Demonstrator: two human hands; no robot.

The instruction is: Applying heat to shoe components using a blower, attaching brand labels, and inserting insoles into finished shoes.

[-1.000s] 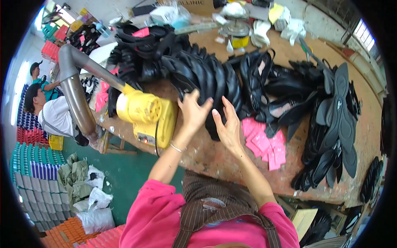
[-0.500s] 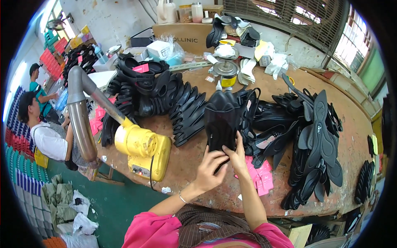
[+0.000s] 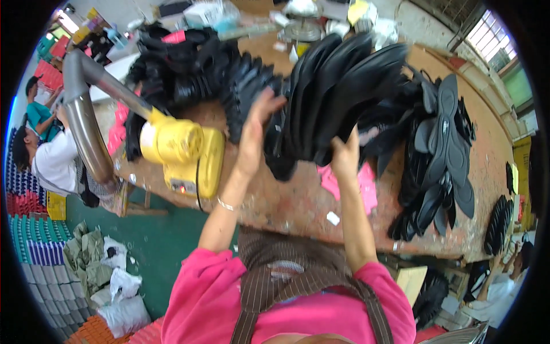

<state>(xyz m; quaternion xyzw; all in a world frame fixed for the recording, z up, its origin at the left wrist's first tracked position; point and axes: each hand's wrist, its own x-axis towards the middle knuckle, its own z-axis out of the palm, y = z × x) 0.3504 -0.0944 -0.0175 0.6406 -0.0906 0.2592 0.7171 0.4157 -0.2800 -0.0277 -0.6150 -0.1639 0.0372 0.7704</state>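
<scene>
A bundle of glossy black shoe soles [image 3: 338, 86], standing close together like a fan, is held above the front of the worktable. My right hand [image 3: 346, 157] grips its lower right side, thumb in front and the other fingers mostly hidden behind. My left hand [image 3: 255, 132] is just left of the bundle, fingers stretched out and smeared by motion; whether the fingertips touch the soles I cannot tell. Behind my left hand stands a row of black footwear pieces [image 3: 246, 86]. Pink tags [image 3: 366, 186] lie on the table below my right hand.
A yellow machine [image 3: 177, 143] with a bent metal pipe [image 3: 89, 120] stands left. Grey and black insoles [image 3: 444, 155] are heaped at the right of the wooden table [image 3: 275, 209]. Farther back is a round tin [image 3: 303, 28]. Two people [image 3: 51, 143] work at the far left.
Both hands were together at one dark piece; now they are apart. The right hand has raised a bundle of soles, and the left has moved left and up. The view has tilted downward.
</scene>
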